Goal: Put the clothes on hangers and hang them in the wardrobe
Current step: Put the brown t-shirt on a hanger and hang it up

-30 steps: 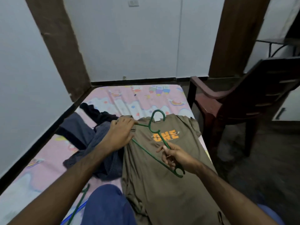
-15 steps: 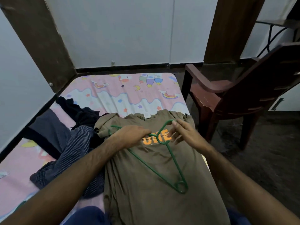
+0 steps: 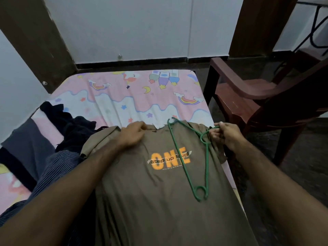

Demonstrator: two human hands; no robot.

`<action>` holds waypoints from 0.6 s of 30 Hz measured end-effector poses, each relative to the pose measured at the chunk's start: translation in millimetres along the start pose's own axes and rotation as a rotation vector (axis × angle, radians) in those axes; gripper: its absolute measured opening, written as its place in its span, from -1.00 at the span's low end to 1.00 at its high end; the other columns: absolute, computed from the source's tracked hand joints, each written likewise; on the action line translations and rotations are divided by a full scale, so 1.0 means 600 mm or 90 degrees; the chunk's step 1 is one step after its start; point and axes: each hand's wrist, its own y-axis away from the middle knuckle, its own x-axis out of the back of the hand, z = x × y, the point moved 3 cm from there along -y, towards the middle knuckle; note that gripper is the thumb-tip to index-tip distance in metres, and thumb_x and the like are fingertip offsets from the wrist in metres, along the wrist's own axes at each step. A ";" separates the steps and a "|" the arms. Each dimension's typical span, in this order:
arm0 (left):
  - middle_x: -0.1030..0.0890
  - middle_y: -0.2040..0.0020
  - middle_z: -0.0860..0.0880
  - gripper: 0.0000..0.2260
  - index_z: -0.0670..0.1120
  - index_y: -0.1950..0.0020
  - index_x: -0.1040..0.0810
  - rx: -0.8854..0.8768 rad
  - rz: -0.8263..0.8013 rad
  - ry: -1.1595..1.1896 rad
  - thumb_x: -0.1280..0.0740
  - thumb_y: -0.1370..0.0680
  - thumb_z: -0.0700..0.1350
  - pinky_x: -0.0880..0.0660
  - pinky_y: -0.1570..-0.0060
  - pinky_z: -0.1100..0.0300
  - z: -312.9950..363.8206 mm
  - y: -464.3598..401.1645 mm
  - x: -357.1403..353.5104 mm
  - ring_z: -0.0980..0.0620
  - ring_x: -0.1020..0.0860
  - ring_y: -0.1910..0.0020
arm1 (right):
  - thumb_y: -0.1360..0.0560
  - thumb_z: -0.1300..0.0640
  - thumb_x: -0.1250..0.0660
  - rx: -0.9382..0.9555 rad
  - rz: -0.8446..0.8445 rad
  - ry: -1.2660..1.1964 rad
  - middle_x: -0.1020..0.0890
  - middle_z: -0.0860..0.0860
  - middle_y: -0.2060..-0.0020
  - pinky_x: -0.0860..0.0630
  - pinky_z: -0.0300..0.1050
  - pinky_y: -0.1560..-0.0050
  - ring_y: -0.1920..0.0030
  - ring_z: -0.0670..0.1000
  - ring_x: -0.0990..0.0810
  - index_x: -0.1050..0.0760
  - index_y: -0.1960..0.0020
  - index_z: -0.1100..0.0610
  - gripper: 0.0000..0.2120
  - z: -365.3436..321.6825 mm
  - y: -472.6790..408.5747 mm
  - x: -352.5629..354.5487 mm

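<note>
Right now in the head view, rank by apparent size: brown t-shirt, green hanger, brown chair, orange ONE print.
1. brown t-shirt, nearest the camera, so it may look bigger than it is
2. brown chair, partly cropped at the frame edge
3. green hanger
4. orange ONE print

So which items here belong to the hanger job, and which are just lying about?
In the job:
- olive T-shirt, left hand at its collar
- green hanger, hook pinched by right hand
- dark clothes pile, waiting

Lying about:
- brown plastic chair
- cartoon bedsheet
</note>
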 end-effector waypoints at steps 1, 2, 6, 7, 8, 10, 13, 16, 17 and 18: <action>-0.52 -0.32 0.05 -0.73 0.09 -0.24 -0.50 -0.013 -0.072 -0.095 -0.19 -0.56 -0.01 -0.32 -0.28 -0.06 -0.011 -0.012 -0.019 -0.02 -0.45 -0.33 | -0.74 0.13 -0.07 0.010 -0.018 0.088 -0.60 0.14 0.35 -0.45 -0.28 0.53 0.59 -0.14 -0.49 -0.47 -0.02 0.20 -0.74 0.000 -0.013 0.002; -0.47 -0.38 0.05 -0.70 0.07 -0.33 -0.45 -0.036 -0.113 -0.183 -0.21 -0.60 -0.01 -0.29 -0.26 -0.08 -0.018 -0.024 -0.037 -0.04 -0.41 -0.37 | -0.74 0.12 -0.08 0.029 -0.049 0.209 -0.64 0.14 0.35 -0.42 -0.25 0.52 0.57 -0.12 -0.50 -0.47 0.00 0.21 -0.74 -0.002 -0.025 0.005; -0.40 -0.44 0.06 -0.65 0.11 -0.39 -0.37 -0.110 -0.082 -0.276 -0.25 -0.61 0.07 -0.24 -0.25 -0.13 -0.021 -0.061 -0.073 -0.07 -0.37 -0.35 | -0.73 0.11 -0.13 0.060 -0.211 0.523 -0.68 0.10 0.37 -0.30 -0.29 0.57 0.55 -0.07 -0.41 -0.53 0.01 0.22 -0.72 -0.036 -0.064 0.025; -0.44 -0.40 0.06 -0.66 0.11 -0.36 -0.39 -0.125 -0.080 -0.286 -0.27 -0.60 0.10 -0.25 -0.24 -0.11 -0.018 -0.069 -0.075 -0.06 -0.40 -0.33 | -0.72 0.11 -0.13 0.070 -0.218 0.530 -0.65 0.11 0.39 -0.27 -0.30 0.60 0.58 -0.08 -0.37 -0.54 0.01 0.24 -0.71 -0.048 -0.075 0.030; -0.49 -0.32 0.06 -0.68 0.10 -0.32 -0.43 -0.140 -0.079 -0.304 -0.29 -0.59 0.13 -0.26 -0.20 -0.07 -0.017 -0.077 -0.076 -0.04 -0.43 -0.29 | -0.73 0.12 -0.12 0.083 -0.215 0.512 -0.62 0.13 0.41 -0.23 -0.31 0.62 0.62 -0.09 -0.32 -0.54 0.01 0.25 -0.70 -0.059 -0.084 0.035; -0.54 -0.11 0.11 -0.75 0.07 -0.16 -0.47 -0.162 -0.078 -0.315 -0.32 -0.58 0.17 -0.26 -0.10 0.01 -0.013 -0.089 -0.074 0.02 -0.50 -0.14 | -0.73 0.14 -0.10 0.103 -0.184 0.416 -0.55 0.16 0.42 -0.15 -0.34 0.63 0.66 -0.10 -0.24 -0.51 0.02 0.27 -0.70 -0.075 -0.107 0.038; -0.44 0.17 0.14 -0.74 0.05 0.11 -0.39 -0.163 -0.148 -0.307 -0.37 -0.55 0.17 -0.27 0.13 0.11 -0.009 -0.095 -0.064 0.05 -0.44 0.13 | -0.74 0.15 -0.08 0.126 -0.084 0.207 -0.52 0.15 0.39 -0.16 -0.38 0.63 0.66 -0.13 -0.26 -0.46 0.00 0.25 -0.74 -0.084 -0.137 0.014; -0.37 0.28 0.16 -0.69 0.10 0.22 -0.30 -0.213 -0.195 -0.240 -0.41 -0.55 0.11 -0.26 0.29 0.19 -0.003 -0.089 -0.043 0.10 -0.40 0.25 | -0.74 0.14 -0.04 0.125 0.004 0.039 -0.54 0.10 0.41 -0.18 -0.35 0.61 0.63 -0.13 -0.29 -0.42 0.11 0.14 -0.69 -0.089 -0.167 -0.043; -0.38 0.28 0.18 -0.73 0.10 0.19 -0.34 -0.243 -0.200 -0.205 -0.41 -0.56 0.08 -0.26 0.30 0.28 -0.003 -0.086 -0.035 0.17 -0.40 0.27 | -0.74 0.14 -0.03 0.115 0.015 -0.001 -0.54 0.11 0.40 -0.19 -0.35 0.59 0.61 -0.13 -0.29 -0.41 0.12 0.13 -0.69 -0.090 -0.175 -0.065; -0.39 0.27 0.22 -0.81 0.06 0.10 -0.42 -0.269 -0.207 -0.176 -0.41 -0.57 0.05 -0.25 0.28 0.37 -0.004 -0.082 -0.027 0.23 -0.42 0.27 | -0.73 0.15 -0.03 0.102 0.022 -0.029 -0.54 0.13 0.37 -0.20 -0.36 0.57 0.60 -0.12 -0.30 -0.41 0.12 0.12 -0.70 -0.092 -0.181 -0.086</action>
